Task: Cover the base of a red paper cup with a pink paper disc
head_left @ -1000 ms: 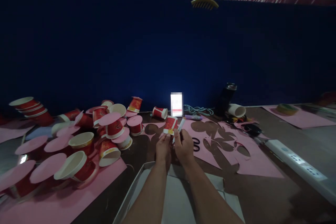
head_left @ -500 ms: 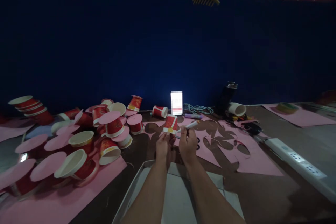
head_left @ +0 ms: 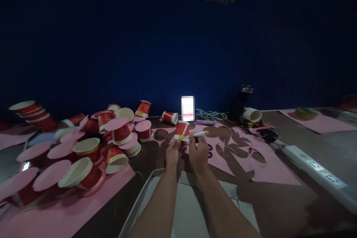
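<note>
Small paper cup [head_left: 181, 131]: was red with a yellow band and white rim
Slim marker pen [head_left: 200, 134]: was white
Cut paper sheet [head_left: 267, 169]: was pink

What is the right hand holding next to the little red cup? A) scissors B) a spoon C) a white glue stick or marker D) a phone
C: the right hand pinches a white stick-shaped pen or glue stick, lying sideways beside the red paper cup that the left hand holds up.
</note>
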### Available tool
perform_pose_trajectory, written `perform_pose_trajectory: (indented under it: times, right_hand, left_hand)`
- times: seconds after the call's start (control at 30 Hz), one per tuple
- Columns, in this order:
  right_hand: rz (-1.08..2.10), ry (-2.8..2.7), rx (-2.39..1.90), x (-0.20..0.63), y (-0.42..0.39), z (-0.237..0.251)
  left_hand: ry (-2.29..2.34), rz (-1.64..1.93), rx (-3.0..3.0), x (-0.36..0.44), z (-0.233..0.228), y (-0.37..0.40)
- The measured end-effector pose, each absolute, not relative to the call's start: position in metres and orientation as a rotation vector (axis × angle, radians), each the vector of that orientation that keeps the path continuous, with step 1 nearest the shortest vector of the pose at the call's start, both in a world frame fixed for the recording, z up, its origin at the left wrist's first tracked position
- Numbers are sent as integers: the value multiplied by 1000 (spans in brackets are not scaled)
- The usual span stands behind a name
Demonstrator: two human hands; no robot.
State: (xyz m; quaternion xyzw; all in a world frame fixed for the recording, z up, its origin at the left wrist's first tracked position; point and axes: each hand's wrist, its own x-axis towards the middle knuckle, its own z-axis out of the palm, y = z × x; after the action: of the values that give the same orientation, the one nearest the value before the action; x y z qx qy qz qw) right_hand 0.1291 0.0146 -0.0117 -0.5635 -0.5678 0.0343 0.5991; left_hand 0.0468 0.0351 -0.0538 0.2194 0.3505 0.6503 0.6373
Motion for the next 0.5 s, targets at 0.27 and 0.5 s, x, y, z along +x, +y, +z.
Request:
perform_pose_trajectory:
  times: [0.27, 0.5]
  right_hand:
    - [41, -1341, -1320, 129, 15, -15]
    - [1, -1363, -1311, 128, 15, -16]
  left_hand:
    - [807, 1499, 509, 47, -59, 38]
    - [784, 1517, 446, 47, -50, 35]
